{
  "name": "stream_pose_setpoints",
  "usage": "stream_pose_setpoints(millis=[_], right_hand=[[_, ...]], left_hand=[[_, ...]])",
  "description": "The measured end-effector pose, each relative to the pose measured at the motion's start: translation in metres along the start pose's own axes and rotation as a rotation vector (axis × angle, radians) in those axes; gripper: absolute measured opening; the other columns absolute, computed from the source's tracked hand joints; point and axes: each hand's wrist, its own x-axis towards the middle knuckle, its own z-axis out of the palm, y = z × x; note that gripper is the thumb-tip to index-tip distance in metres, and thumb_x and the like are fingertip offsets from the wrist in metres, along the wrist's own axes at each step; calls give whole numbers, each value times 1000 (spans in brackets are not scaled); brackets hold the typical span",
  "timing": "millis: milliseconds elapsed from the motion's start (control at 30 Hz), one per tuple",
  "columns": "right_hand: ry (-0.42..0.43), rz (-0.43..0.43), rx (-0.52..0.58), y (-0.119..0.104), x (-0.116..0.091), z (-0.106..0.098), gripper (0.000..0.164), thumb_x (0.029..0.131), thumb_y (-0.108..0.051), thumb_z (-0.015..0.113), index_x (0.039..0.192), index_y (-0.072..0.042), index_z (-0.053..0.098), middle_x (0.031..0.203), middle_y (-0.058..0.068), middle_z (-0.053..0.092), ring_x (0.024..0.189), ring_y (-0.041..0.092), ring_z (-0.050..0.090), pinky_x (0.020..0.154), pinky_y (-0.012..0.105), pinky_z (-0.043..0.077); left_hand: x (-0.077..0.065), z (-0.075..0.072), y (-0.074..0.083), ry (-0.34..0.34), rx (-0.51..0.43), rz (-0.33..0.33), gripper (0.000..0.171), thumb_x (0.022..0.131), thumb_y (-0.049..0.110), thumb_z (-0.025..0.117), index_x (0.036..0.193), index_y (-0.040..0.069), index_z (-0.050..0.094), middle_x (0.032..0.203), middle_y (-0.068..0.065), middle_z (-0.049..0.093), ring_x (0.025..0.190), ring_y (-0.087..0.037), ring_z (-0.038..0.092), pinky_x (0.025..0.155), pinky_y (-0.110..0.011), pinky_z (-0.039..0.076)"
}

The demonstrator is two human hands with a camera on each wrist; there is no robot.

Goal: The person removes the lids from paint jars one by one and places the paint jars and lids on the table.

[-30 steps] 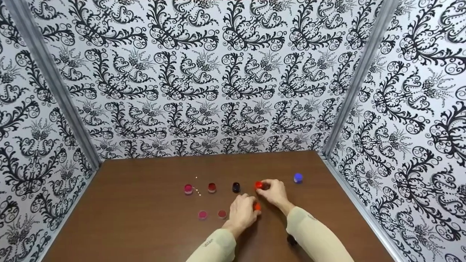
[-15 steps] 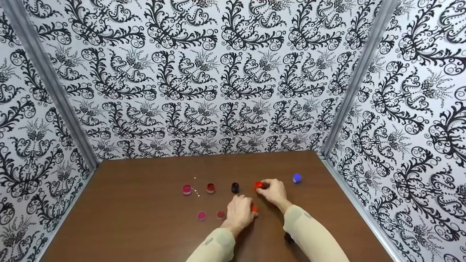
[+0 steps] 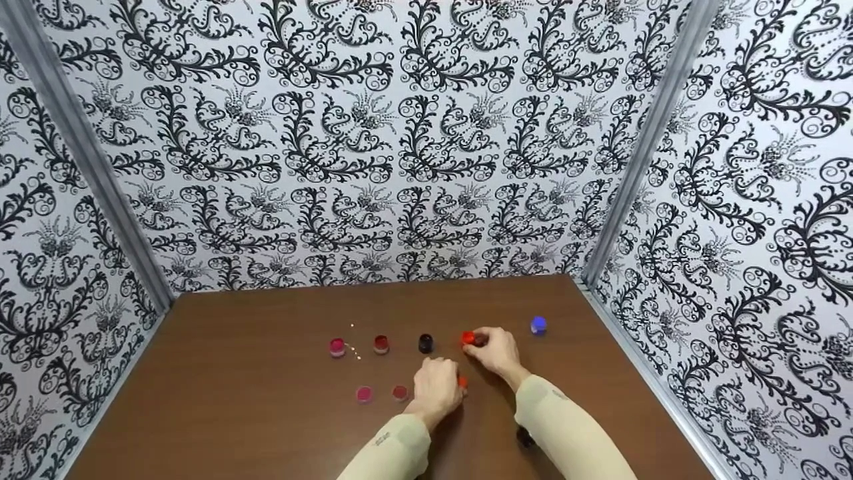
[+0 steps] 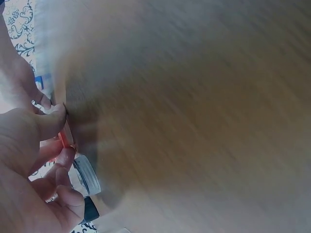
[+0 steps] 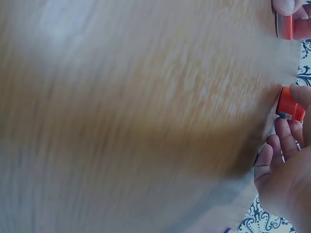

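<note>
On the table's right half, my right hand (image 3: 498, 352) holds a small open orange-red paint pot (image 3: 468, 337) between thumb and fingers. The pot (image 5: 289, 104) stands at the tabletop in the right wrist view, a small label on its side. My left hand (image 3: 436, 388), nearer to me, pinches a flat round orange-red lid (image 5: 287, 26) down at the table surface. Its fingers hide most of the lid in the head view. A black paint pot (image 3: 426, 343) stands just beyond the left hand, and a dark red lid (image 3: 399, 393) lies to its left.
Further left are a dark red pot (image 3: 380, 344), a pink pot (image 3: 337, 347) and a pink lid (image 3: 364, 395). Small pale specks (image 3: 358, 357) show near the pink pot. A blue pot (image 3: 538, 325) stands back right. A black object (image 3: 525, 437) is partly hidden by my right sleeve.
The left hand has come slightly nearer to me with the orange-red lid, and less of the lid shows. The right hand stays on the pot. The head view has shifted a little.
</note>
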Motion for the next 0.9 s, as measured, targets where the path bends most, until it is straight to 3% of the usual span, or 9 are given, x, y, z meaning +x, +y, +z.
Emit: stream_pose_setpoints(millis=[333,600,767,900], right_hand=[[58,-14,70,5,1,-12,21,87,-19,92,102,-6,87,92,6,86,84,18,79,83,38,65],[167,21,63,18,6,-32,16,86,-22,89,97,-10,87,86,5,84,79,15,75,80,36,61],[248,58,52,28,7,-40,15,87,-25,90,93,-12,85,86,5,83,78,16,74,79,35,59],[311,88,33,36,5,-50,16,88,-26,88,92,-11,83,88,7,84,83,24,78,83,42,61]], left_hand=[[-2,-2,-3,-23,-69,-15,27,84,29,95,77,16,72,95,-8,78,98,-33,70,84,-51,67],[-6,-12,-7,-5,-93,44,19,87,27,90,87,13,77,95,-8,78,96,-34,73,86,-50,66],[-10,-20,-8,41,-94,92,15,87,24,86,86,13,76,91,-7,76,90,-32,73,80,-47,66],[-14,-24,-7,97,-97,138,12,86,21,85,87,13,77,88,-5,76,87,-29,71,74,-44,65]])
